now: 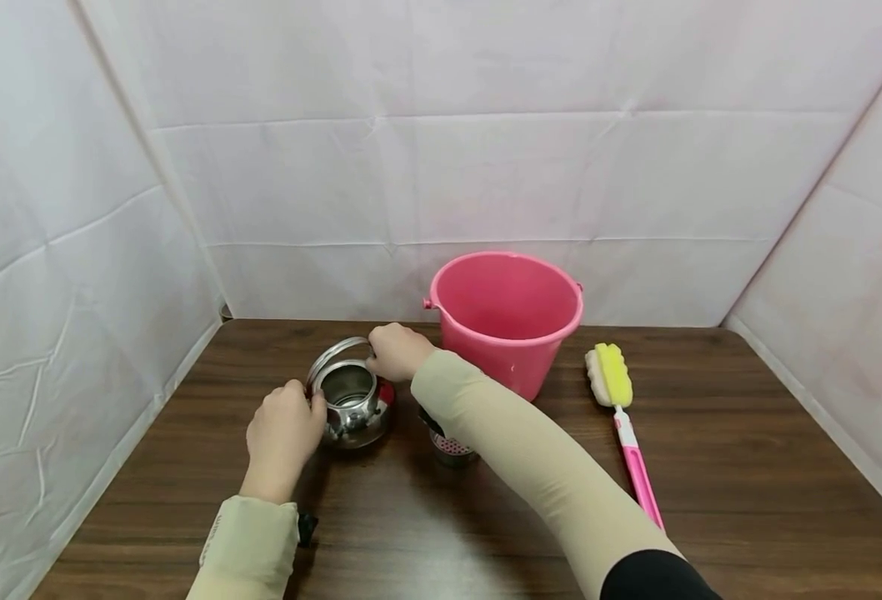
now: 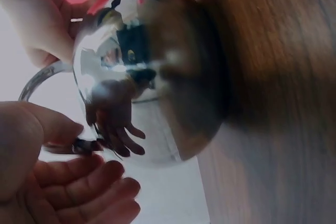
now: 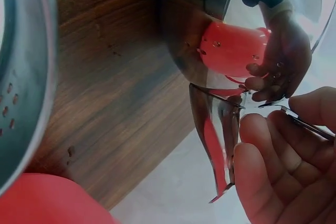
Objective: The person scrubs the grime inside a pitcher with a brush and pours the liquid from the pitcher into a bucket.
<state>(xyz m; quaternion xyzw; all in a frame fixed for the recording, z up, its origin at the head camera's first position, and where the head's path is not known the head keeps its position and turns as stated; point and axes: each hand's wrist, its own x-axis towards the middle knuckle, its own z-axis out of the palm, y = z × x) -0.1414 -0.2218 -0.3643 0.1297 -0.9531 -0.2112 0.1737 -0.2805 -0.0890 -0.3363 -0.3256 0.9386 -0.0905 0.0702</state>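
A shiny steel teapot [image 1: 357, 423] with no lid on its mouth is between the two hands, its arched handle [image 1: 333, 350] raised above the opening. My left hand [image 1: 283, 429] pinches the handle's near-left end between thumb and index finger; the other fingers [image 2: 100, 182] extend beside the pot. On the far side, my right hand [image 1: 399, 352] pinches the handle's other end, close to the spout [image 3: 215, 140]. The rounded wall of the pot reflects the hands and the bucket. A perforated metal strainer [image 1: 452, 450] stands on the table, partly hidden beneath the right forearm.
Behind the right arm stands a pink bucket [image 1: 512, 367]. To the right lies a sponge brush [image 1: 615, 379] with a yellow and white head and a pink handle. White sheets [image 1: 411, 167] enclose the brown wooden table [image 1: 749, 467] at the back and sides.
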